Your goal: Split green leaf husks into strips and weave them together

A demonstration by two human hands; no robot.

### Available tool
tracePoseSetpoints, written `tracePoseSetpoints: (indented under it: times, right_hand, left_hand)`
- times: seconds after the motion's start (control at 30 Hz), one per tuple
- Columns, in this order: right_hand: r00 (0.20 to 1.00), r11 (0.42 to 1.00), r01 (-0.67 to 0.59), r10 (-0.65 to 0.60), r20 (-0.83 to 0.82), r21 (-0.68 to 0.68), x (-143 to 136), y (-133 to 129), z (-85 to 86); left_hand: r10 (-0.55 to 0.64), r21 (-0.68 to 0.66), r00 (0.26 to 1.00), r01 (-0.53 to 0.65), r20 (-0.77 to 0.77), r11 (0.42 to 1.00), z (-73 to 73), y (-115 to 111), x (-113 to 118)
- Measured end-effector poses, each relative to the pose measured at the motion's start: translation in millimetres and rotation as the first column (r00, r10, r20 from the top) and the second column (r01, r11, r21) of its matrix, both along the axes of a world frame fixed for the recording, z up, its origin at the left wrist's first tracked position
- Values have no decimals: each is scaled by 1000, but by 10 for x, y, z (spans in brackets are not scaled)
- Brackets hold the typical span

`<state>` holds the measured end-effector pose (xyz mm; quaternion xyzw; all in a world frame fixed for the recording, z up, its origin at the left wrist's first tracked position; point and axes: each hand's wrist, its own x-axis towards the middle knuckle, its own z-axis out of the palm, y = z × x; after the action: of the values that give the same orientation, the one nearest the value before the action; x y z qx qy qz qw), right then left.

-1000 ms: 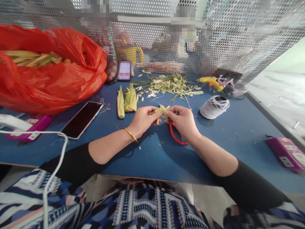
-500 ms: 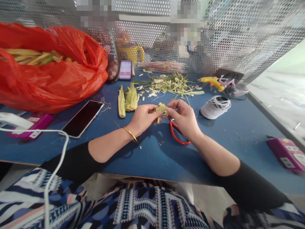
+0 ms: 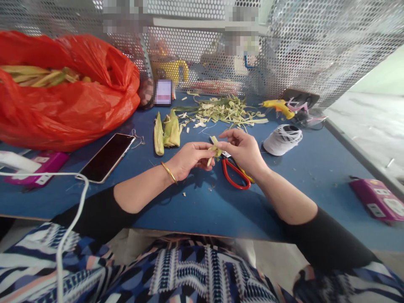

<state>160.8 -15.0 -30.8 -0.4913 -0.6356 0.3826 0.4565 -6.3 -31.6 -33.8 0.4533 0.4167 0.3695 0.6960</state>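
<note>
Between my two hands is a small folded piece of pale green corn husk. My left hand pinches it from the left, thumb on top, with a gold bangle on the wrist. On the other side my right hand grips it between thumb and index finger. Below my right hand lie red-handled scissors, their blades partly hidden. Two larger corn husk pieces rest beyond my left hand. Further back is a heap of husk scraps.
A red plastic bag of husks fills the left, near a phone and a purple power strip with a white cable. At right are a white thread spool, a yellow glue gun and another purple power strip. Perforated metal panels stand behind.
The husk piece has turned slightly in my fingers, and my right hand's grip has shifted on it. More of the scissors shows. The whole view has moved slightly.
</note>
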Motion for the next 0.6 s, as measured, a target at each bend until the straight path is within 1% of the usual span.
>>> tracePoseSetpoints:
  times: [0.07,0.13,0.2,0.3,0.37,0.47,0.53,0.6]
  right_hand:
    - [991,983,-112,99,-88,-145,1,-9,-1]
    - [963,937,-215,156,-219,-275,8,-20,12]
    - [941,901,-255,146,-307,-353,18,-27,29]
    - [935,865,-277,143,-324,-419,26,-32,35]
    - [940,863,-274,149,-306,-424,16,-40,18]
    - [948,895,-220,103,-300,-388,-24,-58,-31]
    - [950,915,-157,37,-309,-372,-54,-65,-66]
    - [951,929,-94,-23,-307,-359,-77,-66,-88]
  left_hand:
    - [-20,35,999,22,-47,999,-1,0,-1]
    - [-47,54,994,52,-97,997,-3,-5,2]
    - [-80,71,987,90,-136,993,-6,-15,7]
    - [-155,109,971,177,-182,978,-15,-30,7]
    - [-220,135,950,253,-222,958,-24,-30,-2]
    - [-311,163,910,363,-274,917,-37,-10,-22]
    - [-342,165,899,394,-274,904,-36,6,-35]
    - [-345,151,907,386,-241,910,-23,12,-42]
